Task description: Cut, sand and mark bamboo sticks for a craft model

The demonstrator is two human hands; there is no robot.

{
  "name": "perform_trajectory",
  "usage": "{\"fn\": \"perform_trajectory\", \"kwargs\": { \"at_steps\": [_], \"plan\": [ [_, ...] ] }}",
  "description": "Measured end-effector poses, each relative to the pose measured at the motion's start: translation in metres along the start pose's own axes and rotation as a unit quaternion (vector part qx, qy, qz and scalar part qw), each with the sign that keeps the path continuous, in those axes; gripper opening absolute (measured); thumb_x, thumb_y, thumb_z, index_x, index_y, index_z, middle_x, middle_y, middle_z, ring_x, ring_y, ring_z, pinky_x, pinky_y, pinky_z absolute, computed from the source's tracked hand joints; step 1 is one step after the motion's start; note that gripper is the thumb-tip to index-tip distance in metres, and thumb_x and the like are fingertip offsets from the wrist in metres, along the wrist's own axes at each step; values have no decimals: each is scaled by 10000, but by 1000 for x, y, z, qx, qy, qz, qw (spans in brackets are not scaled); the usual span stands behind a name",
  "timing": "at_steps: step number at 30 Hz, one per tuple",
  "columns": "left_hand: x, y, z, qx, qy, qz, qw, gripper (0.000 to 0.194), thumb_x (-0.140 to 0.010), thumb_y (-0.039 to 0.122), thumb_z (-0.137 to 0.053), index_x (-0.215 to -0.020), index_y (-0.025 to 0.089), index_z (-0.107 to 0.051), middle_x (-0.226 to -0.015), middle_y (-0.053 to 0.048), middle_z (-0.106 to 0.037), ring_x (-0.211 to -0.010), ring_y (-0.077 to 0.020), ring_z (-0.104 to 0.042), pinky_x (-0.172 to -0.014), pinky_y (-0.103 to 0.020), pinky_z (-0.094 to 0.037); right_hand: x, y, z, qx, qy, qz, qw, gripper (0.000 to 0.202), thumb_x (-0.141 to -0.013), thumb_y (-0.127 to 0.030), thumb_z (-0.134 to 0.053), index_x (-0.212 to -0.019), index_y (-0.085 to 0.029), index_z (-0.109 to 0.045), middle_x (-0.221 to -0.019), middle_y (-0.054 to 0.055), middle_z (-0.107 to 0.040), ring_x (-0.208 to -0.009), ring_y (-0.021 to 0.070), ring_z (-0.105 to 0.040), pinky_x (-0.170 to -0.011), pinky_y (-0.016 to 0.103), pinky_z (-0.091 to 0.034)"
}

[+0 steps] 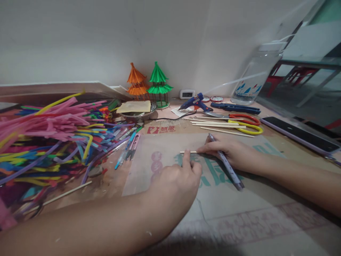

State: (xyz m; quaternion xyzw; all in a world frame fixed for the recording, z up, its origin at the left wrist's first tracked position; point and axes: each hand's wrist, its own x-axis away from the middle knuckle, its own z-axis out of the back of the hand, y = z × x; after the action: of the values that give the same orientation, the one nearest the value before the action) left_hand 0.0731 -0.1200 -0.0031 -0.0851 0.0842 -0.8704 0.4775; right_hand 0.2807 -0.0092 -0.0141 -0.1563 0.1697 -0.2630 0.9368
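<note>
A short thin wooden stick (183,152) lies on the translucent sheet (144,156) in the middle. My left hand (177,181) touches it with an outstretched index finger, the other fingers curled under. At the stick's right end are the closed fingertips of my right hand (226,151). That hand also holds a patterned pen (227,165), which slants down to the right from between its fingers. Several longer wooden sticks (218,124) lie beyond my right hand.
A heap of coloured pipe cleaners (53,131) covers the left. Behind stand orange (137,83) and green (160,83) pagoda models, a blue glue gun (195,102) and a bottle (257,74). Scissors (250,121), a cutter (236,108) and a phone (301,133) lie to the right.
</note>
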Motion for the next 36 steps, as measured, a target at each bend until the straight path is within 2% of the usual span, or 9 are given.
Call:
{"fn": "perform_trajectory", "kwargs": {
  "at_steps": [20, 36],
  "plan": [
    [0, 1, -2, -11, 12, 4, 1000, 258, -935, 92, -426, -1144, 98, -576, -1466, -322, -448, -594, -222, -735, -447, -301, -575, 0, -1, 1, 2, -5, -3, 1000, 293, -999, -320, -514, -1120, -215, -758, -917, 79, -677, -853, 189, -597, -761, 299, -432],
    [0, -1, 3, 7, -32, 16, 999, 294, -963, 113, -423, -1209, 120, -583, -1525, -299, -370, -640, -229, -750, -491, -323, -606, 1, -1, 0, 16, -12, -4, 1000, 271, -998, -288, -524, -1128, -221, -751, -920, 77, -680, -853, 185, -594, -756, 293, -421]
  ]
}}
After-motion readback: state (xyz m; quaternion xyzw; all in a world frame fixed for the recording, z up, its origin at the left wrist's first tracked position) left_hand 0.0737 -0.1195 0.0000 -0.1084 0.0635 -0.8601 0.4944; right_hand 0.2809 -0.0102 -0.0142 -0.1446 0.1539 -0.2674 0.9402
